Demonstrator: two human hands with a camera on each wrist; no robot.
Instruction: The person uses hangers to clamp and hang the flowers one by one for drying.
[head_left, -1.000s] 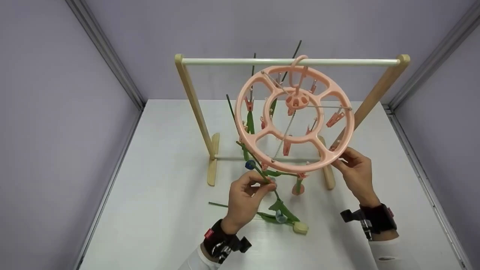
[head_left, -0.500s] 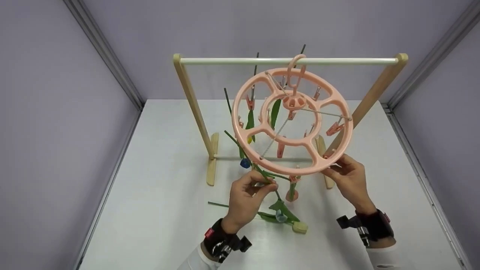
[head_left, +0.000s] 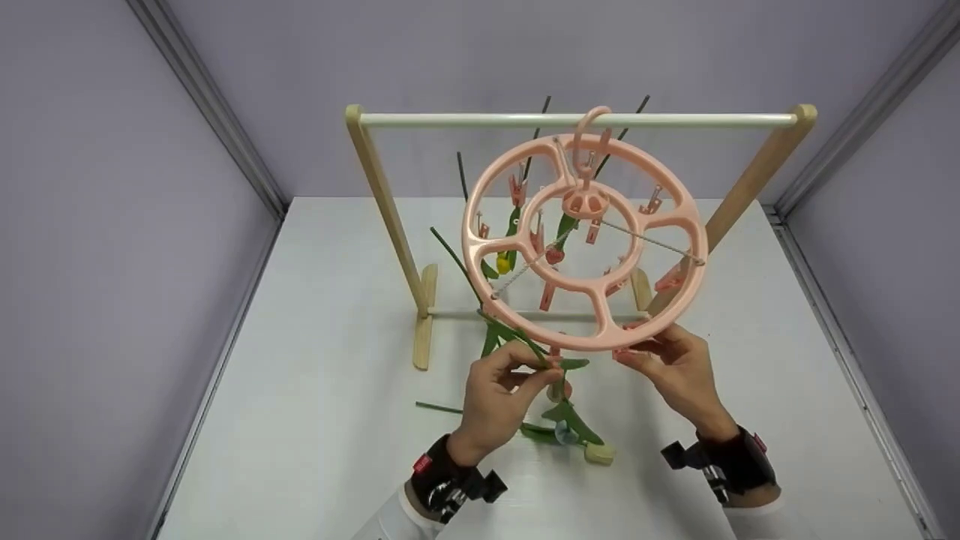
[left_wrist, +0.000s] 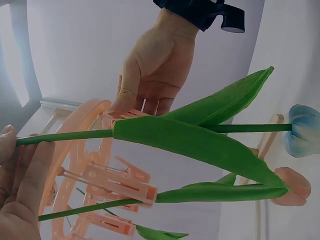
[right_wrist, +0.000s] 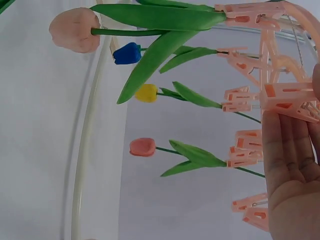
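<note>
my left hand (head_left: 501, 390) pinches a green tulip stem (head_left: 517, 339) between thumb and curled fingers, just under the near rim of the round pink peg hanger (head_left: 585, 236). in the left wrist view that stem (left_wrist: 65, 136) runs from my fingertips (left_wrist: 30, 165) past a long green leaf (left_wrist: 200, 142) out to a pale blue tulip head (left_wrist: 304, 131). below it a second stem sits clamped in a pink peg (left_wrist: 122, 181) and ends in a pink tulip head (left_wrist: 295, 185).

my right hand (head_left: 675, 375) holds the hanger's near rim from below, thumb on top and fingers lying fairly straight against the plastic; in the right wrist view my palm (right_wrist: 292, 185) lies flat along a peg (right_wrist: 290, 100) on the ring. the hanger hangs tilted towards me by its hook from the white rail (head_left: 577, 119) of a wooden stand (head_left: 390, 217) on the white table (head_left: 315, 405).

from the pegs hang other tulips: a pink one (right_wrist: 75, 30), a blue one (right_wrist: 127, 53), a yellow one (right_wrist: 146, 93) and a coral one (right_wrist: 143, 147), all with heads pointing away from the ring. on the table below my left hand lie two more tulips, one with a cream head (head_left: 600, 453), their stems crossing.
</note>
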